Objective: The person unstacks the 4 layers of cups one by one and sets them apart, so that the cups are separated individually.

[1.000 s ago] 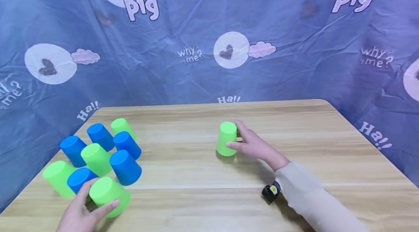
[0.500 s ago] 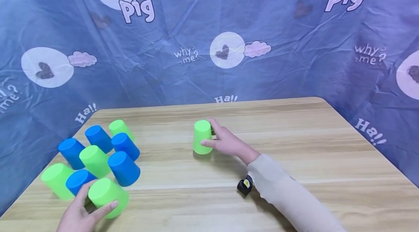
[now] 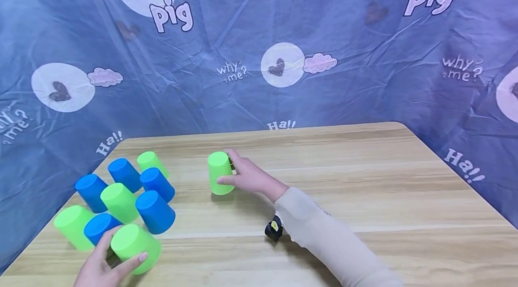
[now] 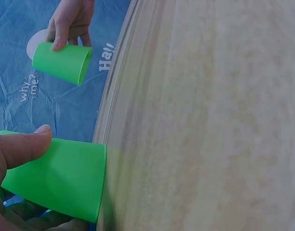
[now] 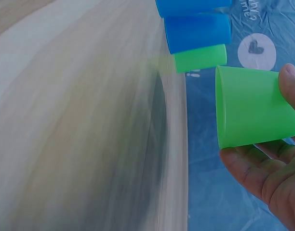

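Note:
My left hand (image 3: 101,262) grips an upside-down green cup (image 3: 136,248) at the front of the cup group, thumb on its near side. With thumb and fingers around its side, my right hand (image 3: 252,177) holds another green cup (image 3: 220,172), mouth down. In the right wrist view this green cup (image 5: 258,108) is raised off the tabletop, with a shadow below. Left of it stand several upturned cups, among them a blue cup (image 3: 155,213), a green cup (image 3: 119,203) in the middle and a green cup (image 3: 151,164) at the back.
The wooden table (image 3: 344,165) has its far edge against a blue printed cloth (image 3: 243,107). A black wrist camera (image 3: 274,229) hangs under the right sleeve (image 3: 323,233), low over the tabletop. The cup group sits near the table's left edge.
My right hand has carried its green cup leftward across the table, closer to the cup group. My left hand and the cup it grips stay in place.

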Action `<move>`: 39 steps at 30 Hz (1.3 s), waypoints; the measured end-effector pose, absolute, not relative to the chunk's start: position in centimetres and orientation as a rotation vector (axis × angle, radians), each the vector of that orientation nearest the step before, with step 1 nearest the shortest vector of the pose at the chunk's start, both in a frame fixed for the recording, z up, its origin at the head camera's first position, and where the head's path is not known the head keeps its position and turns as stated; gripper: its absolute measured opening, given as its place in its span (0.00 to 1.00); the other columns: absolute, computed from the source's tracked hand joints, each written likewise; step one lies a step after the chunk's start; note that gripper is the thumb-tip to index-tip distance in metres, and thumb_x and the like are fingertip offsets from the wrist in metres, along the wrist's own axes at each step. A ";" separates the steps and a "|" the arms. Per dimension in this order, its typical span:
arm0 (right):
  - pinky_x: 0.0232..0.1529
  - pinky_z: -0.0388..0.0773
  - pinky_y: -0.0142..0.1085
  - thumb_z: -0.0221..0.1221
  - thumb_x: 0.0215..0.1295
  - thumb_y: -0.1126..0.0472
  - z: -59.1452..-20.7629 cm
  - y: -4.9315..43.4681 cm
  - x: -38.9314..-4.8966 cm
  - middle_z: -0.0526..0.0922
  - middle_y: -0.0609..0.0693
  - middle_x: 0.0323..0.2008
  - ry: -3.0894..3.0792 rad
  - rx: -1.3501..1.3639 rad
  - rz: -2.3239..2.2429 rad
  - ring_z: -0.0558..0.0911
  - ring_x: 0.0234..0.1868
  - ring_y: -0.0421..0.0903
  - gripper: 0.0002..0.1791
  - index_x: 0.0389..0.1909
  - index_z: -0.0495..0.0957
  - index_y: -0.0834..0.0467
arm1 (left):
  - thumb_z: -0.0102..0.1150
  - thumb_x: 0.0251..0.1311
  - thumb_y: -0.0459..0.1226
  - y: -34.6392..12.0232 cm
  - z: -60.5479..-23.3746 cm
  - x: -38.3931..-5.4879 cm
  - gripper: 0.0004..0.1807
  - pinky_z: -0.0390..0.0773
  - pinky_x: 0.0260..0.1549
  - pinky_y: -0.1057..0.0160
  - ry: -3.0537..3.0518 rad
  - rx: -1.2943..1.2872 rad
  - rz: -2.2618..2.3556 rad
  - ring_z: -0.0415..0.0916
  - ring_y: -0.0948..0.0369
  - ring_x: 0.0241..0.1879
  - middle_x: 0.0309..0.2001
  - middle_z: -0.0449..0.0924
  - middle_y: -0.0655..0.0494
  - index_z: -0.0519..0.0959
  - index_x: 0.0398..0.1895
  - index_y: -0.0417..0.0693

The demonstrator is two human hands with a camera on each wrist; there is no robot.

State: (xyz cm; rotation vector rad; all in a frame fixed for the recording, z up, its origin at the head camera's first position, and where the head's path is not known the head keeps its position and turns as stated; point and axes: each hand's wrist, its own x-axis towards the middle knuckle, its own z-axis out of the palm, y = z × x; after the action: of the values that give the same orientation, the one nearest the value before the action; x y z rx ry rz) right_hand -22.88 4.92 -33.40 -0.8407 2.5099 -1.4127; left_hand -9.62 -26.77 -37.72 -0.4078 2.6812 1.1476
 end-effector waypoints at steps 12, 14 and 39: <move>0.54 0.71 0.36 0.64 0.57 0.57 -33.5 0.1 -23.0 0.78 0.47 0.46 2.431 -0.850 -1.436 0.75 0.50 0.43 0.32 0.60 0.60 0.51 | 0.68 0.40 0.58 -26.4 -37.2 -9.4 0.56 0.74 0.41 0.52 2.694 -0.426 1.139 0.70 0.46 0.50 0.60 0.64 0.36 0.50 0.69 0.45; 0.53 0.71 0.34 0.64 0.57 0.57 -33.6 -0.4 -23.1 0.78 0.46 0.45 2.429 -0.856 -1.423 0.75 0.49 0.41 0.32 0.60 0.60 0.50 | 0.68 0.40 0.58 -26.2 -37.2 -9.4 0.56 0.74 0.41 0.52 2.689 -0.438 1.149 0.69 0.46 0.50 0.60 0.64 0.36 0.51 0.69 0.45; 0.47 0.74 0.34 0.65 0.54 0.56 -34.8 -4.2 -22.3 0.77 0.49 0.40 2.525 -0.526 -1.400 0.76 0.42 0.43 0.35 0.60 0.60 0.52 | 0.70 0.42 0.54 -25.8 -36.4 -9.0 0.54 0.73 0.44 0.49 2.717 -0.423 1.167 0.68 0.44 0.52 0.60 0.65 0.35 0.51 0.69 0.44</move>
State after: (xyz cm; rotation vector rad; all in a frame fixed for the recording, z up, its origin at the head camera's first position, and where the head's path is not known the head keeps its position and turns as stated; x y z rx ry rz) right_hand -22.33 -4.18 -34.83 -0.5260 2.5250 -1.4001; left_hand -9.04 -25.80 -36.41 -0.4230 2.7171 1.1666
